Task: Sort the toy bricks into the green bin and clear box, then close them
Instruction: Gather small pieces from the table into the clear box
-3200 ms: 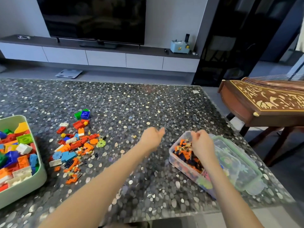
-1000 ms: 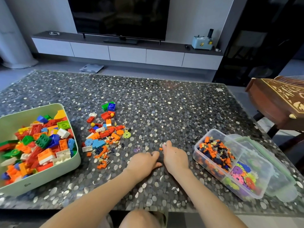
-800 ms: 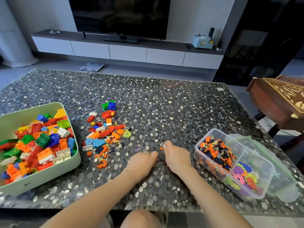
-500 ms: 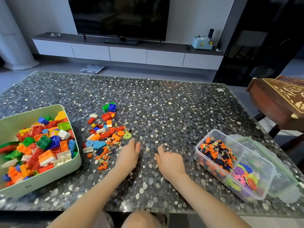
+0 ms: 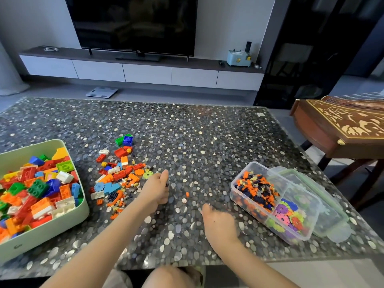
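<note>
A loose pile of toy bricks (image 5: 121, 175) lies left of the table's middle. The green bin (image 5: 83, 206) at the left holds several big coloured bricks. At the right the clear box (image 5: 234, 183) stands open, with tiny orange and dark pieces in one part and flower-shaped discs in the other. Its green-rimmed lid (image 5: 332, 213) lies under it on its right side. My left hand (image 5: 154, 193) rests at the pile's right edge, its fingers curled around a tiny dark piece. My right hand (image 5: 218, 223) is on the table left of the clear box, fingers curled under, slightly blurred. A small orange piece (image 5: 187, 194) lies between the hands.
The pebble-patterned table (image 5: 197, 142) ends close to the clear box on the right. A carved wooden instrument (image 5: 340, 129) stands beyond that edge. A TV and low cabinet line the far wall.
My hands came from the clear box to the table's middle, met there, then parted. The left moved up to the pile's edge and the right drew back toward me.
</note>
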